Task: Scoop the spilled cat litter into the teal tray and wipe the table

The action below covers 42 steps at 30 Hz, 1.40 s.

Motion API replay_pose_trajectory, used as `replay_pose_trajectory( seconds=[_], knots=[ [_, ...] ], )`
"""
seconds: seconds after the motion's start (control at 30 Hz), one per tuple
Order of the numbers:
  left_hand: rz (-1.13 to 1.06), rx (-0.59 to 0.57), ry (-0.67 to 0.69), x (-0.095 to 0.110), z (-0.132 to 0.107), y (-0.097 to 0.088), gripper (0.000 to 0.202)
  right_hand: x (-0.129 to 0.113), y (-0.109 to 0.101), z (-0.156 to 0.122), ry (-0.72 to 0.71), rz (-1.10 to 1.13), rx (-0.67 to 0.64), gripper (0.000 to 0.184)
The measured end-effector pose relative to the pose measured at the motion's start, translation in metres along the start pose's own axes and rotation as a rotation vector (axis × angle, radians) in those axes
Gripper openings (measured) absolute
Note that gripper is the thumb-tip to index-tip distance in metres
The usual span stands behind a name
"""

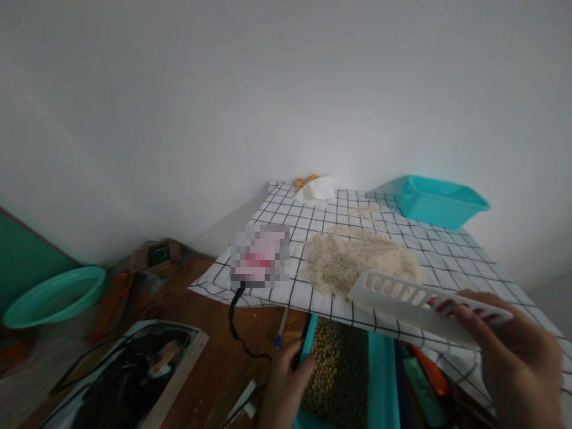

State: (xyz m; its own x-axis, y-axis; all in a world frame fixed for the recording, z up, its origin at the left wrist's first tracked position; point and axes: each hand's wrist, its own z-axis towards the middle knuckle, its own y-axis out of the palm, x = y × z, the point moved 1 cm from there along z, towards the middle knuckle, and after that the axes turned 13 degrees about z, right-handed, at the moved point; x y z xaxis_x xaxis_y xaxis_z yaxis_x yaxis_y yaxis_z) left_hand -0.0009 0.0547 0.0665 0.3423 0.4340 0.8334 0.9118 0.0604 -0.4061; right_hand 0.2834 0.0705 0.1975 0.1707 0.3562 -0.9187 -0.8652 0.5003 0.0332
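In my right hand [513, 351] is a white plastic tray-like piece with a row of slots [402, 301]. My fingers and thumb close on its right end, and its far end reaches over the table's front edge. Behind that end, a pile of pale, rice-like grain [353, 256] lies spread on the checked cloth [304, 295]. Below the table edge stands a turquoise bin [382, 381] holding yellowish beans [325, 351] and dark green beans [351, 375] side by side. My left hand [286, 378] grips the bin's left wall, thumb towards the inside.
A second turquoise bin [440, 202] sits at the table's back right. White cloth or paper [316, 190] lies at the back. A blurred-out pinkish item [260, 256] with a black cord is at the left. Lower left are an open box [179, 381] and a green basin [58, 297].
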Motion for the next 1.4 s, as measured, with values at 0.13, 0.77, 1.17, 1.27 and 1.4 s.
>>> replay_pose_trajectory(
  seconds=[0.13, 0.77, 1.17, 1.27, 1.4],
  knots=[
    [0.012, -0.014, 0.02, 0.005, -0.002, -0.004, 0.04, -0.004, 0.003, -0.004, -0.014, 0.01, -0.013, 0.024],
    [-0.017, 0.008, -0.013, 0.016, -0.009, -0.009, 0.037, -0.01, 0.016, -0.009, -0.009, 0.046, -0.027, 0.019],
    [-0.091, -0.004, 0.021, 0.021, -0.007, -0.01, 0.03, -0.011, 0.022, -0.008, 0.124, 0.078, 0.022, 0.024],
    [-0.059, 0.024, -0.017, 0.015, -0.004, -0.011, 0.034, -0.014, 0.027, -0.009, 0.121, 0.097, -0.032, 0.022],
    [-0.003, 0.024, -0.031, 0.009, -0.001, -0.012, 0.035, -0.015, 0.033, -0.009, 0.084, 0.122, -0.033, 0.021]
  ],
)
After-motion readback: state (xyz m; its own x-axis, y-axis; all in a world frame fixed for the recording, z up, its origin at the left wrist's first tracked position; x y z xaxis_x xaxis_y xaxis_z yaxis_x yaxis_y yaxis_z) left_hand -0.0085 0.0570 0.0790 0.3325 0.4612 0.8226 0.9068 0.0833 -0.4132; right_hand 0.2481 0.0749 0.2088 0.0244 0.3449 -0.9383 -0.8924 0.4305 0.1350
